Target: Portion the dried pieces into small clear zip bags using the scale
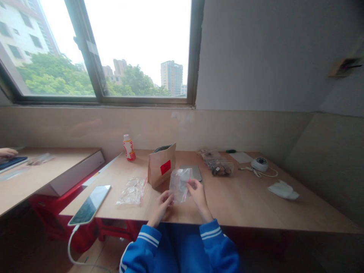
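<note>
Between my hands, just above the table, is a clear zip-lock bag with a red seal line along its right side. My right hand pinches the bag at that red-lined edge. At the bag's lower left, my left hand has its fingers closed on the plastic. Right behind the bag stands an open brown paper pouch with a red label. A flat grey square object lies partly hidden behind the bag. More clear zip-lock bags lie on the table to the left of my left hand.
On the table are a phone with a white cable at the front left, a red-and-white bottle, filled clear bags, a white dome camera and a crumpled white tissue. Another person's hand shows far left.
</note>
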`<state>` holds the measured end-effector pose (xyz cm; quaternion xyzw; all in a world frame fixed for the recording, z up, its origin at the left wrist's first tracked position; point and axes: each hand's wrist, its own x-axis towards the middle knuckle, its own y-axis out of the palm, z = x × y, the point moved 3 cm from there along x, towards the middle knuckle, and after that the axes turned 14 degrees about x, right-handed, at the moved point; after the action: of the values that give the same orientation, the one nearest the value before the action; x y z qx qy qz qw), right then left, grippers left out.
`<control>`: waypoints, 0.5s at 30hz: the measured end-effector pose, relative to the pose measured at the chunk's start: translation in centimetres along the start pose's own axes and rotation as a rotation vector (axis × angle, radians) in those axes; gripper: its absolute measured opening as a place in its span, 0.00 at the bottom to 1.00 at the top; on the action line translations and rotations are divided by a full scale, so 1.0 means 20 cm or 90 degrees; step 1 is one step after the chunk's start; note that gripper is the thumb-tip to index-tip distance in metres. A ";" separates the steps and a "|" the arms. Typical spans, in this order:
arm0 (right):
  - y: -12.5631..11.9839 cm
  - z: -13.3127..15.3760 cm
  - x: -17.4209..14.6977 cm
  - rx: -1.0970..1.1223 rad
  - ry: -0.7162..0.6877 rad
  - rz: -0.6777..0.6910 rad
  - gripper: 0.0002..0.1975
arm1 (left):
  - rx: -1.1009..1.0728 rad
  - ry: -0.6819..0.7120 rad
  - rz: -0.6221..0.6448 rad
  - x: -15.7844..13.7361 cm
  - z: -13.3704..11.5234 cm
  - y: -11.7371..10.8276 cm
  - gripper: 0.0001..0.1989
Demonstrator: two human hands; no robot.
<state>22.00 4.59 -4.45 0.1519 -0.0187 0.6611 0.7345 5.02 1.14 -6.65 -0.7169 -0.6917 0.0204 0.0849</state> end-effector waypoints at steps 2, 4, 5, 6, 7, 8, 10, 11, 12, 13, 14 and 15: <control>-0.03 0.02 -0.01 0.031 -0.002 -0.017 0.16 | 0.024 0.006 0.042 -0.03 -0.03 -0.02 0.22; -0.04 0.04 -0.02 0.043 -0.018 -0.023 0.16 | 0.039 0.000 0.099 -0.06 -0.05 -0.04 0.22; -0.04 0.05 -0.03 0.044 -0.025 -0.024 0.16 | 0.036 -0.011 0.116 -0.07 -0.05 -0.05 0.23; -0.04 0.06 -0.04 0.043 -0.026 -0.019 0.16 | 0.025 -0.028 0.120 -0.08 -0.06 -0.06 0.24; -0.03 0.06 -0.06 0.042 -0.021 -0.006 0.15 | 0.009 -0.048 0.113 -0.08 -0.06 -0.07 0.25; -0.02 0.06 -0.07 0.043 -0.011 0.013 0.15 | -0.012 -0.070 0.095 -0.08 -0.06 -0.08 0.27; 0.02 0.05 -0.10 0.054 0.014 0.065 0.15 | -0.050 -0.108 0.050 -0.07 -0.08 -0.07 0.29; 0.04 0.05 -0.12 0.066 0.027 0.092 0.16 | -0.058 -0.117 0.030 -0.06 -0.09 -0.06 0.30; 0.05 0.04 -0.15 0.083 0.042 0.119 0.17 | -0.057 -0.115 0.008 -0.06 -0.11 -0.05 0.30; 0.07 0.03 -0.17 0.102 0.062 0.145 0.19 | -0.047 -0.104 -0.021 -0.05 -0.13 -0.04 0.29; 0.09 0.02 -0.19 0.123 0.089 0.171 0.22 | -0.028 -0.086 -0.055 -0.05 -0.14 -0.03 0.28; 0.11 0.01 -0.21 0.145 0.119 0.197 0.25 | -0.004 -0.066 -0.096 -0.05 -0.16 -0.03 0.27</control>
<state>19.36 0.60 -4.81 0.1678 0.1012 0.7750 0.6008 4.84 -0.08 -3.53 -0.6608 -0.7474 0.0489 0.0483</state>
